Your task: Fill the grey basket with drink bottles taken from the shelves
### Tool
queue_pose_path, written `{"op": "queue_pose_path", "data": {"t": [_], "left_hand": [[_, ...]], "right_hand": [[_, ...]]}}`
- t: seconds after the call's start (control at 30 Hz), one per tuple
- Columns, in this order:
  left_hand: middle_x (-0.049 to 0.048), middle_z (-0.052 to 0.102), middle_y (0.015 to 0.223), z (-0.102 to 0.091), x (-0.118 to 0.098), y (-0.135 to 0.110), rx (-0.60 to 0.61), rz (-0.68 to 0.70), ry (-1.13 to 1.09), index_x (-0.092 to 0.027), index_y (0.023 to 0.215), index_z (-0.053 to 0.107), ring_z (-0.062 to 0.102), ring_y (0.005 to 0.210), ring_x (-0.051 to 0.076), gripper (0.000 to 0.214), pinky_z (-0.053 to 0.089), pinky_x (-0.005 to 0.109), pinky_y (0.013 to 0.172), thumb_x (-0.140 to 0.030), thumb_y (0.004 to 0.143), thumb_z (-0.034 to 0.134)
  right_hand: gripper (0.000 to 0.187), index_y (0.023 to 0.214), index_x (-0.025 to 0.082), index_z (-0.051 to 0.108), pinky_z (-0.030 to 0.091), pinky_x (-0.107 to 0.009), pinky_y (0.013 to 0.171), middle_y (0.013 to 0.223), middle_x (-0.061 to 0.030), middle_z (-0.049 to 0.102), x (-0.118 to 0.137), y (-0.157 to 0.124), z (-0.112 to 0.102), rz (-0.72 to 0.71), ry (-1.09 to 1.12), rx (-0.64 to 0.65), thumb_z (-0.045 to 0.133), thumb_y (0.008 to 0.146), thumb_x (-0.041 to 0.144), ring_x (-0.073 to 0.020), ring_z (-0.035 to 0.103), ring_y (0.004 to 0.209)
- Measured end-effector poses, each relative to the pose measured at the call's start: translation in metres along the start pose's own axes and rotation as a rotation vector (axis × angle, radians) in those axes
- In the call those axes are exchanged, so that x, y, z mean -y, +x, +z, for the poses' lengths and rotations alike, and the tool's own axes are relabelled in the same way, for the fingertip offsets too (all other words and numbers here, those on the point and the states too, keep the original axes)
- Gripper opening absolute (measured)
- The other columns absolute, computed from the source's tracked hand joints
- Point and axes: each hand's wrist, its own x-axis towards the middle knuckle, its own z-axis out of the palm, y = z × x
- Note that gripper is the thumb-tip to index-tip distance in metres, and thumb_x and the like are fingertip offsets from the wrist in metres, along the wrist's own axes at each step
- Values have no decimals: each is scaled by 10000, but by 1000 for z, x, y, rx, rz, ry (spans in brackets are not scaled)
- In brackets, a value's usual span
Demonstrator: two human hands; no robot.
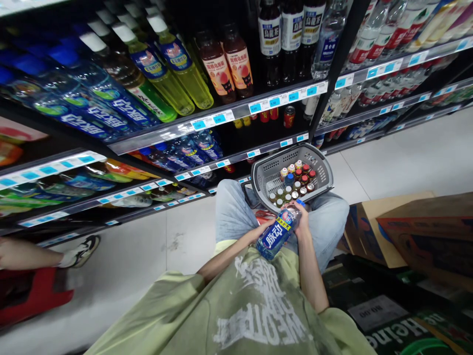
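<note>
A clear drink bottle with a blue label and blue cap lies tilted in front of my chest, its cap end pointing away toward the basket. My right hand is wrapped round it near the neck. From the other side my left hand grips the lower body, its fingers mostly hidden behind the bottle. Just beyond stands a grey shopping basket between my knees. Inside it are several upright bottles with white and red caps, and a bottle with a blue cap.
Shelves of drinks run along the front, with blue-capped bottles at the left. Cardboard boxes and dark green cartons stand at my right. Another person's leg and a red stool are at the left.
</note>
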Motion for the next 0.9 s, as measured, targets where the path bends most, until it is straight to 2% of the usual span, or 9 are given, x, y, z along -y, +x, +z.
{"op": "queue_pose_path", "data": {"t": [0.17,0.33,0.4,0.53,0.6,0.83,0.9], "left_hand": [[228,812,999,-4,2,1,54,4,18,20,1306,689,758,962,313,867,520,455,1065,-694,1088,246],[237,813,1016,-7,6,9,12,41,2,-9,1264,699,765,1012,358,834,519,508,1092,-763,992,468],[229,818,1005,-7,7,12,-30,56,-1,-25,1239,704,765,1015,361,764,513,524,1114,-721,1000,499],[179,832,991,-6,7,13,-103,98,4,-73,1210,707,753,1103,333,557,480,486,1183,-530,1096,411],[168,831,987,-5,6,12,-122,107,10,-82,1209,705,748,1132,329,527,475,477,1198,-489,1112,386],[186,820,1067,-2,6,10,-136,122,40,-50,1285,681,726,1206,347,571,468,487,1213,-541,1092,462],[195,814,1081,-2,7,11,-87,183,64,-52,1285,678,729,1198,355,600,484,486,1194,-585,1062,518]], "right_hand": [[333,841,205,712,629,-317,784,824,-30,818,0,0,1,-2,8,-4,917,684,417,-225,785,803],[300,812,268,720,646,-371,793,825,-9,817,1,-2,2,-12,-35,-3,907,675,458,-246,775,807],[289,798,285,723,646,-398,826,816,-8,812,2,-3,4,-26,-45,-6,904,662,464,-253,767,809],[239,802,302,731,630,-462,880,815,-22,807,3,-7,9,-55,-57,-9,870,694,464,-279,758,839],[227,797,310,725,624,-488,893,813,-32,804,4,-9,11,-63,-69,-15,854,701,471,-296,758,863],[265,814,329,714,621,-493,878,844,-34,804,7,-14,14,-28,-93,-22,859,659,487,-328,771,927],[279,830,312,720,617,-488,858,860,-38,809,7,-12,13,-34,-91,-33,850,659,491,-335,775,940]]}}
